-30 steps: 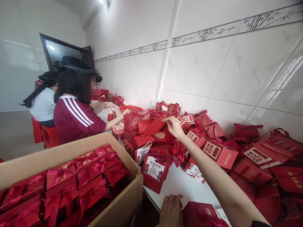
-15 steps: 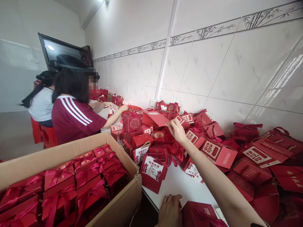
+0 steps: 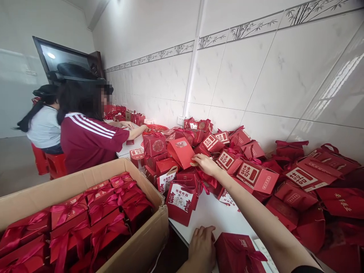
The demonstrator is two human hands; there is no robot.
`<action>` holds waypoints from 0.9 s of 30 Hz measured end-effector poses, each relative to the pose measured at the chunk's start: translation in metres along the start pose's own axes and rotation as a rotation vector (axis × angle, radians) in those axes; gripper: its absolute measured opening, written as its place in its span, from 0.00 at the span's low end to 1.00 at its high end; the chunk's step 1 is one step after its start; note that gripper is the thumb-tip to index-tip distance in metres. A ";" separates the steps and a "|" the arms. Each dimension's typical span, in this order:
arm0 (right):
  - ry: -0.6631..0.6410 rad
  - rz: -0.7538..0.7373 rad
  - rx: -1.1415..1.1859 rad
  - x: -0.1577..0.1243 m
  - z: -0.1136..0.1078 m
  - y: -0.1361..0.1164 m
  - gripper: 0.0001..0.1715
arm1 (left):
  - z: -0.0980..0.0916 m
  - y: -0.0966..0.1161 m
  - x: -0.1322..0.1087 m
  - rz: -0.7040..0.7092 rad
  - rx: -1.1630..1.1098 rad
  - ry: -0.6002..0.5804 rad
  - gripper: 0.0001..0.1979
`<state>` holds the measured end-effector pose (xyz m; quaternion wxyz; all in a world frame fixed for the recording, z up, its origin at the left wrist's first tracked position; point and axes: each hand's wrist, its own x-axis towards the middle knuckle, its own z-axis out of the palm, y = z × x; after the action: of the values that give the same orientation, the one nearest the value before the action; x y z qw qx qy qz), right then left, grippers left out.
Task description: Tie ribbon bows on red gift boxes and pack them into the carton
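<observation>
Held thing: a flat-folded red card gift box [image 3: 182, 152] with a small pale window, tilted up over the far middle of the white table [image 3: 212, 220], clear of the surface and above the red pile.
Right hand: the right hand [image 3: 206, 163] reaches out on a long bare arm; thumb and fingers are pinched together on the box's lower right corner. Something pale shows at the pinch, too small to name.
Handling: likely very light, thin and springy. The card should crease if squeezed mid-panel, and the glossy face may slide between fingers. Edges, corners and fold lines look the firmest places to take hold; the window is best left alone.
Left hand: the left hand [image 3: 201, 248] lies palm down at the table's near edge, fingers loosely together, holding nothing, just beside a dark red box tied with ribbon [image 3: 234, 254].
Around it: a heap of red gift boxes with white double-happiness labels [image 3: 250, 174] runs along the table's far edge against the white tiled wall [image 3: 256, 76]; a red paper bag with a printed picture [image 3: 181, 201] stands nearer the front.
Left of the table: a brown cardboard carton [image 3: 85, 178] packed with ribbon-tied red boxes [image 3: 99, 212].
Others: a person in a maroon striped shirt [image 3: 88, 142] and another in a pale top [image 3: 44, 127] sit at the table's far left end.
</observation>
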<state>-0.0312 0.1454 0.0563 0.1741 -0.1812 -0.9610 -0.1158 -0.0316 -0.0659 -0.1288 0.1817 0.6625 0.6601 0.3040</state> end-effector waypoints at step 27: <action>0.213 1.193 0.667 -0.291 -0.054 -0.171 0.23 | -0.042 0.029 -0.003 0.080 -0.530 0.148 0.12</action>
<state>0.1727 -0.1146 -0.0314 0.3477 -0.6031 -0.6592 0.2842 -0.0358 -0.0776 -0.0793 0.2879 0.5933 0.5425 0.5204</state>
